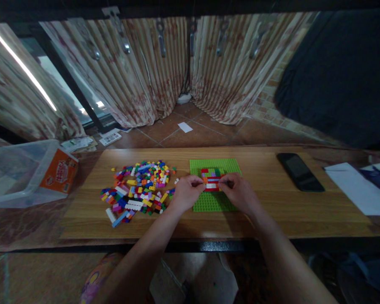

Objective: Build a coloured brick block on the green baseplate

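A green studded baseplate (213,205) lies flat on the wooden board. On it stands a low patch of toy building bricks (213,179) in red, white, purple, green and orange. My left hand (187,192) is closed at the left edge of this patch, thumb and forefinger pressed against the bricks. From the opposite side my right hand (238,191) pinches at the patch's right edge. A white brick (211,185) shows between both sets of fingertips. The fingers hide the patch's side edges.
A heap of loose toy bricks (145,188) spreads over the left of the wooden board (266,219). A black phone (299,172) lies at the right, with white papers (356,185) beyond it. A clear plastic bin (22,169) with an orange label stands far left.
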`<control>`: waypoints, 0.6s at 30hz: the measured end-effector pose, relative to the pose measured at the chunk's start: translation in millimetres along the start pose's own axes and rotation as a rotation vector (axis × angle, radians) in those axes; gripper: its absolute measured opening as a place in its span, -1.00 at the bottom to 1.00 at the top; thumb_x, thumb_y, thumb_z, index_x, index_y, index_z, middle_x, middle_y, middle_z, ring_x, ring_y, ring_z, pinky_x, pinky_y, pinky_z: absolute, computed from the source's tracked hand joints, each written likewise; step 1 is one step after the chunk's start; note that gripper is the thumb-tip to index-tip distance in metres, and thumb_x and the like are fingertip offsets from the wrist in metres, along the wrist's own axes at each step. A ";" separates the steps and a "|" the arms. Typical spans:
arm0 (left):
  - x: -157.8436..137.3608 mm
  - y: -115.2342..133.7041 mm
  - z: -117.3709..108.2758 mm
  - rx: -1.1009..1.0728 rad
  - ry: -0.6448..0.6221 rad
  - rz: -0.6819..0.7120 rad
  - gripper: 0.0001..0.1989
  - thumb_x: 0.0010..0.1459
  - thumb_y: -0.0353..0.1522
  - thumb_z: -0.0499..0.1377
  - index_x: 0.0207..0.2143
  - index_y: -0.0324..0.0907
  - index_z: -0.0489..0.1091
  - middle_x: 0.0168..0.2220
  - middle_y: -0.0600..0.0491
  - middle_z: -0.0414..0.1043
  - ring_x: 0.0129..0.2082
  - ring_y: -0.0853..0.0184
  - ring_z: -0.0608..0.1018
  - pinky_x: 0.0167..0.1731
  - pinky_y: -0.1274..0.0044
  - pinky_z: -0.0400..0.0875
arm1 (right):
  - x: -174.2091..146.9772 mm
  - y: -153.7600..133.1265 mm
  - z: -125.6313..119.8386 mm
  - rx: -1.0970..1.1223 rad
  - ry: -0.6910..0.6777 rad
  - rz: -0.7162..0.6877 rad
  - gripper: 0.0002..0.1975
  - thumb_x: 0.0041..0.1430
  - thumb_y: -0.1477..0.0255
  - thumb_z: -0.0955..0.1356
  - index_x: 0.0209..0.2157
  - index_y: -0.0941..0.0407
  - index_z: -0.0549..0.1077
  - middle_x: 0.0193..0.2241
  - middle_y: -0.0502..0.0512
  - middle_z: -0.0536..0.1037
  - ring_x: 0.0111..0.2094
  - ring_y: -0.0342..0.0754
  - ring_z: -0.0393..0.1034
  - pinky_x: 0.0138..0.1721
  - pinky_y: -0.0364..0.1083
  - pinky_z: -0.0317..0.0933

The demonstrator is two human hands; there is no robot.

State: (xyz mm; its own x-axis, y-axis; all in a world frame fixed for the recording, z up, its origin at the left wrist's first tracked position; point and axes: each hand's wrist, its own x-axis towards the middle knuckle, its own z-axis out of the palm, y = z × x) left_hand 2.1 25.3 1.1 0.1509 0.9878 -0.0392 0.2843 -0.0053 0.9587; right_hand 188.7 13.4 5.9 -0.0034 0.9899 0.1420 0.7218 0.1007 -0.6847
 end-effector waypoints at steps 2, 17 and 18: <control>0.5 -1.7 0.1 -0.012 0.005 -0.014 -0.95 -0.02 -0.46 0.21 -0.47 -0.24 0.48 -0.54 0.10 0.47 -0.52 0.44 0.46 -0.49 0.61 0.32 | 0.1 -0.2 0.1 -0.005 0.001 0.002 -0.89 0.06 0.42 0.34 -0.46 0.12 0.50 -0.36 0.11 0.50 -0.29 -0.02 0.39 -0.21 -0.03 0.24; -1.7 -7.4 10.2 -0.021 0.078 -0.020 -0.93 -0.02 -0.39 0.23 -0.46 -0.23 0.46 -0.51 0.10 0.48 -0.50 0.42 0.47 -0.47 0.59 0.34 | -0.3 2.5 1.7 0.006 0.004 -0.020 -0.90 0.06 0.42 0.34 -0.44 0.11 0.50 -0.34 0.11 0.50 -0.28 -0.03 0.37 -0.24 -0.05 0.23; -1.5 -8.0 10.2 -0.017 0.074 -0.021 -0.93 -0.02 -0.39 0.23 -0.46 -0.23 0.46 -0.50 0.09 0.48 -0.50 0.42 0.48 -0.47 0.59 0.34 | -0.4 2.1 1.6 0.004 0.008 -0.019 -0.90 0.06 0.42 0.34 -0.45 0.11 0.50 -0.34 0.11 0.50 -0.28 -0.03 0.37 -0.25 -0.05 0.23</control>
State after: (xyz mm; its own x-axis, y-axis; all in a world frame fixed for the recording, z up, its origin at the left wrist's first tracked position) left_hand 9.3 22.3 -9.4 0.0740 0.9965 -0.0392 0.2709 0.0178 0.9624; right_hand 189.1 13.3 3.3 -0.0117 0.9870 0.1603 0.7191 0.1197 -0.6845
